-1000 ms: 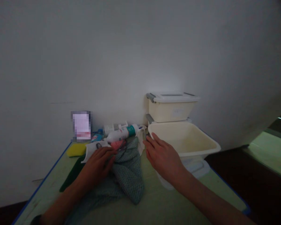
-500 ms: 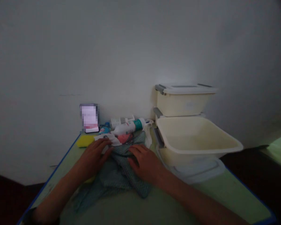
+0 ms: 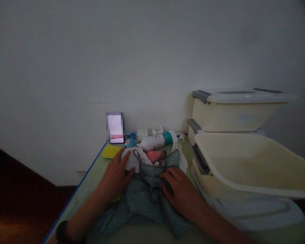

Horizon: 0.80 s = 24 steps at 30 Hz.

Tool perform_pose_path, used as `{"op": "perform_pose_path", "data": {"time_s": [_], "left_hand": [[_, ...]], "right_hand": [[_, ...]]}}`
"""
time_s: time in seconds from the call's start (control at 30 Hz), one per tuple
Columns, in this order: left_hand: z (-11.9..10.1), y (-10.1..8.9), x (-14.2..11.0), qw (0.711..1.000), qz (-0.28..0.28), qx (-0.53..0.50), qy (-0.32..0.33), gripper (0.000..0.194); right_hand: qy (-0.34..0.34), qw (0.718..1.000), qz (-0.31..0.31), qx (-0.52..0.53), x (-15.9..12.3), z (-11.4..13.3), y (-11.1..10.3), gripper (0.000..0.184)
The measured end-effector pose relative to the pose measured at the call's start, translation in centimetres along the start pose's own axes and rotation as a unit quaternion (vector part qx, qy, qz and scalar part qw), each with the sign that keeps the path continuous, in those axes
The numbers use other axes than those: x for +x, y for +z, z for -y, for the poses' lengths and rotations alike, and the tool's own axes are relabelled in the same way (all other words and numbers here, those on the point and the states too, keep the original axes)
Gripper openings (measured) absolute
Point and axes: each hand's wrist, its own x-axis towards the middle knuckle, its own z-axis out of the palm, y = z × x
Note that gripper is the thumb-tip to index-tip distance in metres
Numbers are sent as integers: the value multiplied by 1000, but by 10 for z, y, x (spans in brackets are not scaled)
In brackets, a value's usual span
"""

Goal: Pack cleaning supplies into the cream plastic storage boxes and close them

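The open left hand (image 3: 119, 175), toward the table (image 3: 87, 186)'s left edge, touches white cloth (image 3: 138, 157); the right hand (image 3: 181, 191), grip unclear, touches teal cloth (image 3: 143, 200).

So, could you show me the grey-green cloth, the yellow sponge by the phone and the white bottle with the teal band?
Grey-green cloth (image 3: 144, 200): head view, on its crumpled middle.
Yellow sponge (image 3: 111, 152): head view, on its upper face.
White bottle (image 3: 156, 141): head view, mid-body.

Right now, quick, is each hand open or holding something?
Left hand: open, at the white item.
Right hand: curled over the blue-green cloth; whether it grips cannot be told.
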Motion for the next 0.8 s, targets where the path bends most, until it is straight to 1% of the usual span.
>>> {"op": "perform_pose_path", "data": {"time_s": [0.13,0.2,0.27,0.33,0.4,0.53,0.57,0.6,0.67,0.7,0.73,0.8], "left_hand": [[-2,-9,8,997,-30,-74,-10,24],[-6,-15,10,993,-39,-104,-25,20],[-11,-21,11,985,-47,-154,-62,22],[-17,-25,10,968,-61,-220,-101,27],[-22,-27,9,949,-68,-283,-124,27],[-25,-27,9,895,-30,-415,-162,31],[-25,-26,9,890,-28,-426,-158,31],[-24,-24,9,895,-30,-421,-145,28],[-22,-20,7,916,-33,-386,-103,20],[-21,-19,6,925,-22,-370,-78,17],[-21,-18,5,931,1,-360,-52,17],[-23,-19,1,934,66,-351,1,24]], "right_hand": [[14,1000,4,24,-2,0,-1,19],[22,999,-1,38,-2,1,-1,18],[30,998,-4,47,-3,2,-1,17],[35,998,-8,47,-3,1,-1,18],[42,998,-15,38,-4,0,0,24],[76,997,-16,21,-7,-2,3,40],[84,996,-16,21,-8,-1,4,43],[87,996,-17,24,-9,-1,4,45],[82,996,-25,38,-9,2,4,47],[74,995,-30,52,-9,3,4,48],[65,995,-33,70,-9,4,3,49],[49,992,-39,114,-10,7,2,51]]}}
